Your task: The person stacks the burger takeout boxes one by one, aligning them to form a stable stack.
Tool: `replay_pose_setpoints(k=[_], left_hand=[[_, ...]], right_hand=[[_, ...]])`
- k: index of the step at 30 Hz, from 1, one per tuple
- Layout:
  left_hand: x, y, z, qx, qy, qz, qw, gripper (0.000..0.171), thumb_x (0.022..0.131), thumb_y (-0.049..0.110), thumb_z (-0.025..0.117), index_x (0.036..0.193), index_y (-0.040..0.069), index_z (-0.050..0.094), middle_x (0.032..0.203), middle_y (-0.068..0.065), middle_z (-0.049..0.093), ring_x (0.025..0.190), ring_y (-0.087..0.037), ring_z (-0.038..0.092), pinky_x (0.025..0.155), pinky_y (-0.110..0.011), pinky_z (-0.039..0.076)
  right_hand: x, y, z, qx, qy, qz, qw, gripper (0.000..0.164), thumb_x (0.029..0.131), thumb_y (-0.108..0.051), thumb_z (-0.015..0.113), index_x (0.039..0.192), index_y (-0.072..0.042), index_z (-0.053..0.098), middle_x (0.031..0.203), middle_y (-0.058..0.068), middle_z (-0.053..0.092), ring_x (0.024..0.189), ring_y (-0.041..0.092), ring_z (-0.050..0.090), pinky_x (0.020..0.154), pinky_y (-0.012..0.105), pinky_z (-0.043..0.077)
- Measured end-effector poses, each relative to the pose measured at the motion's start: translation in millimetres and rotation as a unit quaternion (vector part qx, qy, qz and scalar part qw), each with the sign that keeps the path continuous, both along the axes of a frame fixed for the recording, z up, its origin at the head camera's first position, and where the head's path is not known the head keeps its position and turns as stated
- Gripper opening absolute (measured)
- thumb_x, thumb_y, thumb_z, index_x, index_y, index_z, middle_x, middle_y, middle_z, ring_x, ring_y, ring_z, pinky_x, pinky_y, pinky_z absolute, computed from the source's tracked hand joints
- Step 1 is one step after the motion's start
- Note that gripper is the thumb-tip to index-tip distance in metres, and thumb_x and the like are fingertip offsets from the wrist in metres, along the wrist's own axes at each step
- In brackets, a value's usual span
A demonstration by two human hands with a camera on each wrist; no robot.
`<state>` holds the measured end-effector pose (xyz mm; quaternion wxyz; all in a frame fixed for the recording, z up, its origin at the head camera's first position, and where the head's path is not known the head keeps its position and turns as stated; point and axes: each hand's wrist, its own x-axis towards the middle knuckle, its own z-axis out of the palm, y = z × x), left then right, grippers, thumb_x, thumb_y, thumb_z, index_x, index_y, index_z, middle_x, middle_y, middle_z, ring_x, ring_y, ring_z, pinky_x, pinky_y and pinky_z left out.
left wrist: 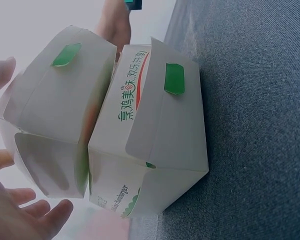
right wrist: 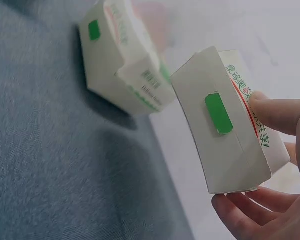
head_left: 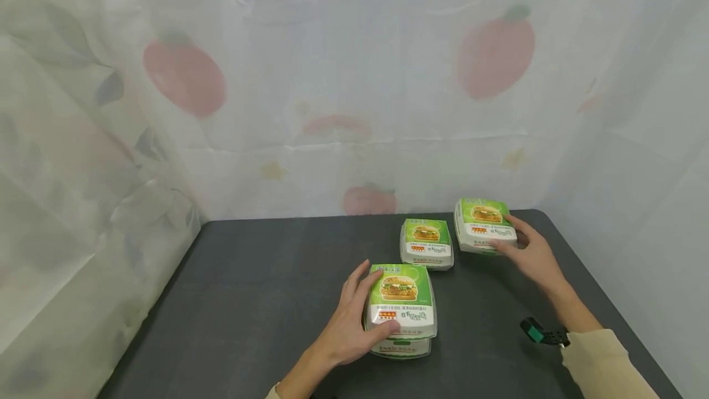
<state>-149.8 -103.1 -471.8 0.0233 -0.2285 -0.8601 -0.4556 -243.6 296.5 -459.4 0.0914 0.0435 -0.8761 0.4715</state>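
In the head view my left hand point(head_left: 349, 322) grips the upper burger box point(head_left: 401, 300) by its left side, thumb at the front and fingers toward the back. Under it is a lower burger box point(head_left: 401, 348); a narrow gap shows between them in the left wrist view. My right hand point(head_left: 528, 251) holds another burger box point(head_left: 483, 223) at the back right, thumb on the front and fingers on the right side. In the right wrist view this held box point(right wrist: 225, 125) is tilted and raised off the table. A fourth-side neighbour, a green-and-white burger box point(head_left: 426, 242), stands left of it.
The dark table point(head_left: 266, 288) runs back to a pale curtain point(head_left: 343, 79) with printed fruit. Curtains also hang at the left and right sides. A dark band with a green face point(head_left: 540, 332) is on my right wrist.
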Motion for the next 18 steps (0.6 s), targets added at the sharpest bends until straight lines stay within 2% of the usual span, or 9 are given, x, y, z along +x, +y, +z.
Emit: replay_pose_setpoints(k=[11,14,18], left_hand=[[-0.2,1,-0.3,0.003,0.001,-0.004,1.0000,0.083,0.088,0.053,0.072,0.158,0.037,0.032,0.168,0.010,0.007,0.151,-0.026,0.013,0.103,-0.064,0.036],[-0.5,1,-0.9,0.006,0.001,-0.004,1.0000,0.082,0.088,0.053,0.072,0.158,0.036,0.032,0.168,0.010,0.008,0.151,-0.025,0.014,0.103,-0.063,0.037],[-0.4,1,-1.8,0.007,0.001,-0.003,1.0000,0.082,0.088,0.053,0.072,0.158,0.035,0.033,0.168,0.010,0.008,0.151,-0.024,0.014,0.104,-0.062,0.037]], right_hand=[[20.6,-15,29.5,0.017,0.010,0.002,1.000,0.082,0.098,-0.040,0.070,0.162,-0.011,0.027,0.151,0.026,0.039,0.127,0.042,0.048,0.073,0.019,0.046],[26.2,-19,35.3,0.015,0.013,0.010,1.000,0.080,0.098,-0.038,0.070,0.162,-0.014,0.028,0.151,0.023,0.042,0.125,0.032,0.050,0.075,0.019,0.047],[33.0,-24,41.5,0.007,0.016,0.024,1.000,0.077,0.099,-0.035,0.069,0.162,-0.017,0.029,0.149,0.019,0.044,0.118,0.007,0.049,0.077,0.019,0.048]])
